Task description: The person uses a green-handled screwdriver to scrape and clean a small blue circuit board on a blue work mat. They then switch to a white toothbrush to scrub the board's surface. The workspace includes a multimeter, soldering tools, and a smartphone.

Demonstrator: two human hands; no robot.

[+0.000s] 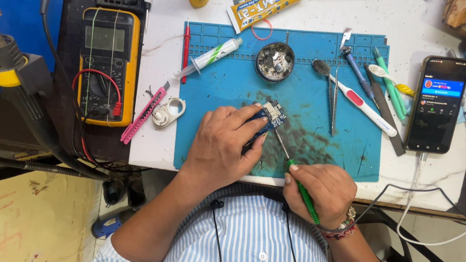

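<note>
My left hand (221,145) rests on the blue work mat (342,148) and pins down a small blue circuit board (270,116) with its fingers. My right hand (323,189) grips a green-handled screwdriver (305,193). Its thin metal shaft points up-left, and the tip touches the lower edge of the board. Most of the board lies hidden under my left fingers.
On the mat sit a round tin of small parts (275,61), a syringe (210,57), tweezers (334,100) and a toothbrush (365,105). A phone (436,104) lies to the right, a yellow multimeter (107,64) to the left, and a glue tube (269,3) at the back.
</note>
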